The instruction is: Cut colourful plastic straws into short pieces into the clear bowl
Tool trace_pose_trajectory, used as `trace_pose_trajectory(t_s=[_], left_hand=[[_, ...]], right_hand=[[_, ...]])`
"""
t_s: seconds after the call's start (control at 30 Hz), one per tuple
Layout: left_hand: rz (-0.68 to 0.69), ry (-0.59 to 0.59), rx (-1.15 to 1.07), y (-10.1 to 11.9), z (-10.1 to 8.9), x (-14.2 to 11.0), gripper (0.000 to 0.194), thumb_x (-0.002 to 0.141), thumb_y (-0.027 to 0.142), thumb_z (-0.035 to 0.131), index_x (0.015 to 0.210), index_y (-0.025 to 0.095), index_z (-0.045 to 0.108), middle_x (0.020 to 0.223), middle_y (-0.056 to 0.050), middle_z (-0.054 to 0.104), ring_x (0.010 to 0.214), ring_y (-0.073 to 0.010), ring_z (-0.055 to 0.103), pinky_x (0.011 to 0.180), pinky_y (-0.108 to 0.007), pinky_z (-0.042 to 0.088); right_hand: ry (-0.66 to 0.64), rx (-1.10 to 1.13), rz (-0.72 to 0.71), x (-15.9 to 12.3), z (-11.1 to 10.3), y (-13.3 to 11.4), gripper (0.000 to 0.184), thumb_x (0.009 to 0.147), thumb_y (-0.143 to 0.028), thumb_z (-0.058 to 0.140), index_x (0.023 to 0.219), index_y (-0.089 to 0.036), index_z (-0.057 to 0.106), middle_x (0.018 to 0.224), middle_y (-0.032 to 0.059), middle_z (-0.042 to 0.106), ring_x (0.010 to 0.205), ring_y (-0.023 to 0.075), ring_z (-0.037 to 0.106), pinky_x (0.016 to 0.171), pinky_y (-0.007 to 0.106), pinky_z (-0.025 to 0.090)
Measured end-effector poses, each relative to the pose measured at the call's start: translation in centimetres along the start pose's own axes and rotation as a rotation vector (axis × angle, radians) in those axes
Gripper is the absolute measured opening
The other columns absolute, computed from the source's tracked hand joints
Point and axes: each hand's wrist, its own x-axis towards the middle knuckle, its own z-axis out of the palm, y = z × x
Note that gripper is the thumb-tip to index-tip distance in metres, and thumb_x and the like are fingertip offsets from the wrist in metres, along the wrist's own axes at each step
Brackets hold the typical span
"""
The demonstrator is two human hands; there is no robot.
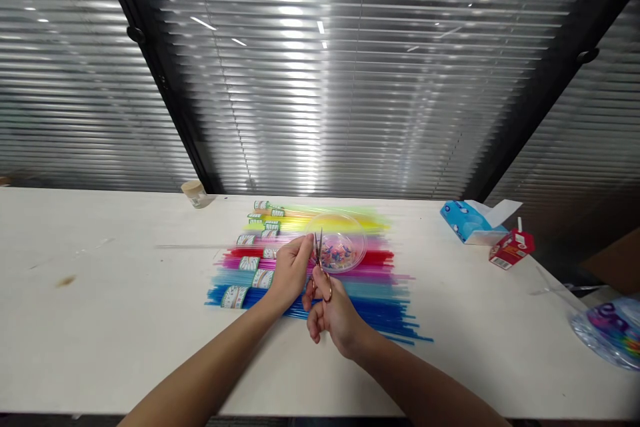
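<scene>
My right hand (337, 313) grips a small pair of scissors (319, 250) by its copper-coloured handles, the blades pointing up and slightly parted. Close beside the blades, my left hand (290, 270) pinches a thin pale plastic tube (195, 246) that stretches out to the left. Just behind the scissors is a clear round plastic bowl (350, 263) with many small pink, blue and orange pieces (340, 255) inside. Under and around both hands lie bundles of long coloured tubes, among them blue (380, 310), red (377, 257) and yellow (335, 221), with paper bands (234, 297) near their left ends.
A blue tissue box (465, 221) and a red carton (511, 249) stand at the right on the white table (125, 340). A small lidded cup (196, 193) is near the back edge. Shiny plastic packaging (613, 332) sits at the far right. Window blinds (320, 93) rise behind.
</scene>
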Motion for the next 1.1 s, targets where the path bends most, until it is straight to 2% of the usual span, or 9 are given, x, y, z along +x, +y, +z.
trace_pose_trajectory(t_s=[0.33,0.57,0.8,0.97,1.1], left_hand=[[0.011,-0.014,0.007,0.57,-0.09,0.21,0.048,0.089,0.054,0.044,0.058,0.021,0.031,0.056,0.005,0.032,0.055,-0.0107,0.030,0.054,-0.025,0.028],[0.011,0.007,0.012,0.59,-0.24,0.33,0.047,0.089,0.054,0.045,0.059,0.021,0.030,0.059,0.004,0.031,0.058,-0.0115,0.030,0.056,-0.026,0.029],[0.021,0.011,0.017,0.50,-0.27,0.28,0.046,0.090,0.052,0.044,0.059,0.021,0.031,0.059,0.004,0.031,0.059,-0.0115,0.030,0.057,-0.026,0.027],[0.014,-0.005,0.011,0.29,-0.35,0.40,0.047,0.091,0.053,0.043,0.059,0.021,0.031,0.059,0.004,0.030,0.058,-0.0119,0.029,0.058,-0.026,0.027],[0.027,-0.088,0.022,0.87,-0.68,0.52,0.047,0.090,0.053,0.045,0.058,0.020,0.034,0.061,0.003,0.037,0.061,-0.0130,0.036,0.061,-0.027,0.032]], right_hand=[[0.010,-0.019,0.002,-0.36,0.15,-0.81,0.066,0.067,-0.085,0.055,0.070,-0.020,0.041,0.058,-0.0076,0.051,0.027,0.0060,0.044,0.027,0.019,0.030],[0.004,-0.016,-0.059,-0.29,0.32,-0.38,0.067,0.064,-0.082,0.063,0.063,-0.019,0.041,0.050,-0.0086,0.047,0.023,0.0029,0.037,0.026,0.018,0.021],[0.029,-0.009,-0.067,-0.16,0.45,-0.12,0.064,0.062,-0.077,0.069,0.059,-0.018,0.043,0.045,-0.0090,0.045,0.022,0.0028,0.034,0.026,0.018,0.019],[0.111,0.050,-0.122,-0.16,0.66,-0.22,0.059,0.063,-0.072,0.071,0.063,-0.018,0.045,0.049,-0.0082,0.049,0.023,0.0041,0.039,0.025,0.018,0.020],[0.167,0.121,-0.159,-0.39,0.70,-0.69,0.057,0.061,-0.067,0.075,0.065,-0.018,0.047,0.051,-0.0076,0.052,0.024,0.0052,0.041,0.025,0.018,0.022]])
